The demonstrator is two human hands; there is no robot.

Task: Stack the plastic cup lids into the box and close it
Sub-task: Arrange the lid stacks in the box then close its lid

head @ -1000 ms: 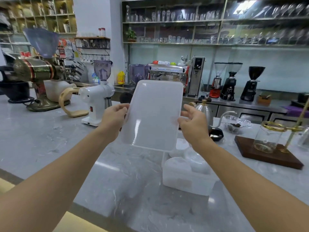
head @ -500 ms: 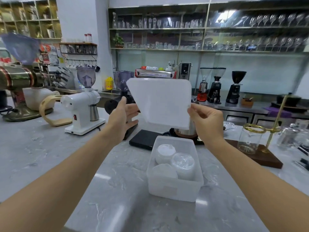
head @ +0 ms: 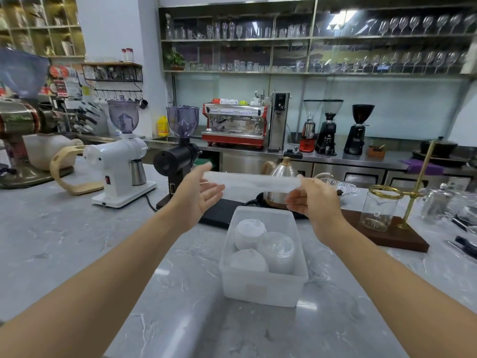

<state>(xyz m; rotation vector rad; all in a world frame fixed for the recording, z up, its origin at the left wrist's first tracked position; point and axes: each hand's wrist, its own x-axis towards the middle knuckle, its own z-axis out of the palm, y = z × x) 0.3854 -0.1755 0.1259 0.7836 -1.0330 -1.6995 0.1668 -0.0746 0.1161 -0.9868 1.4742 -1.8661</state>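
Note:
A translucent white plastic box [head: 260,290] stands on the grey marble counter in front of me, uncovered, with three stacks of plastic cup lids [head: 276,250] inside. Above and behind it I hold the box's flat cover [head: 254,181] nearly level, seen edge-on. My left hand [head: 197,197] holds its left end, thumb on top and fingers stretched out beneath. My right hand [head: 313,200] pinches its right end.
A black scale pad [head: 219,211] and a steel kettle [head: 282,174] sit right behind the box. A wooden base with a glass beaker [head: 378,210] and brass stand is to the right. White grinder [head: 117,161] and black grinder [head: 178,156] stand left.
The cover has tipped from upright, facing me, down to nearly flat and now hangs lower, just behind the box. Both hands turned with it.

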